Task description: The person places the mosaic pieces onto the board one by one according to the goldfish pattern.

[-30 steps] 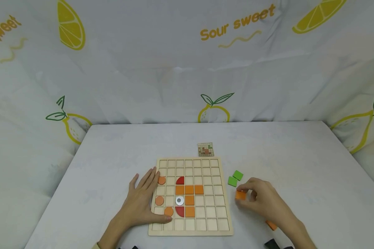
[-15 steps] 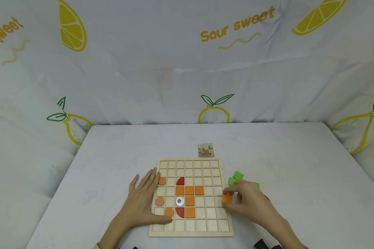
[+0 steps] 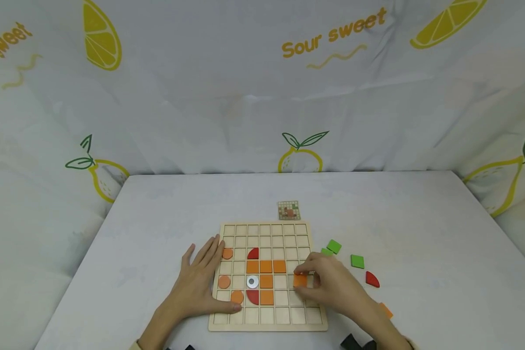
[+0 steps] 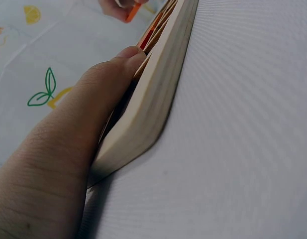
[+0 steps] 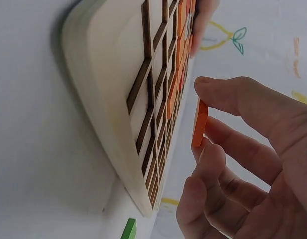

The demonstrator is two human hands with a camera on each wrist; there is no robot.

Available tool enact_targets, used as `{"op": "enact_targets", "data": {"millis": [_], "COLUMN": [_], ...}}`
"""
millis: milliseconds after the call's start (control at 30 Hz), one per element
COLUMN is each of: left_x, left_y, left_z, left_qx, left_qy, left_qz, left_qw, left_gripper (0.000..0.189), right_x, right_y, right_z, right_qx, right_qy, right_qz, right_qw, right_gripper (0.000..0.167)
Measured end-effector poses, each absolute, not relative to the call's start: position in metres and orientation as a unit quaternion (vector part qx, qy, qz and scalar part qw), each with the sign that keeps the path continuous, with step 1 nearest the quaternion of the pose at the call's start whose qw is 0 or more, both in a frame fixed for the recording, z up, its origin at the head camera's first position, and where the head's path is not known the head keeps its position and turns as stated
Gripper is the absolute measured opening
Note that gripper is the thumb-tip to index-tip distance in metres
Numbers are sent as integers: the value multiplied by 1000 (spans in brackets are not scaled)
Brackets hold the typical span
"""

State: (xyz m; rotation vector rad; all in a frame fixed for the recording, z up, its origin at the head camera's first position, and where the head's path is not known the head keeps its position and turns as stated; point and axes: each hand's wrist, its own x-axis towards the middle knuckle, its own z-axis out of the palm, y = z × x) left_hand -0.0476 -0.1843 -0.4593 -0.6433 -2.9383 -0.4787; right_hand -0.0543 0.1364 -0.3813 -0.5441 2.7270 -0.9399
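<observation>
A wooden grid board (image 3: 282, 316) lies on the table with several orange squares (image 3: 266, 267), orange discs (image 3: 224, 282), two red quarter-circles (image 3: 253, 297) and a white ring-shaped disc (image 3: 252, 281) in its cells. My left hand (image 3: 197, 284) rests along the board's left side, fingers straight, with its thumb on the near left cells. Between thumb and fingertips my right hand (image 3: 332, 282) pinches an orange square tile (image 5: 199, 123). In the right wrist view that tile is held above the board's right part, apart from the surface.
Green squares (image 3: 357, 261), a red quarter-circle (image 3: 372, 279) and an orange tile (image 3: 386, 310) lie loose right of the board. A small pattern card (image 3: 288, 210) sits behind its far edge. Black objects (image 3: 351, 342) show at the bottom of the head view.
My right hand has carried the orange square tile leftward, from beside the board to over its right columns. Loose pieces behind it have come into view. The left hand stays in place.
</observation>
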Motion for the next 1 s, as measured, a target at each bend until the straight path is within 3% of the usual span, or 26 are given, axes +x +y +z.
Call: {"op": "enact_targets", "data": {"millis": [1000], "left_x": [-48], "left_y": [-184], "left_z": [-458], "left_qx": [-208], "left_qy": [-965], "left_qz": [-157], "left_qw": [44], "left_gripper": [142], "right_x": [-56], "right_y": [104], "right_z": [-393], "right_qx": [-224], "right_qy": [912], "right_qz": [-322], "right_qw": [124], "right_gripper": [24]}}
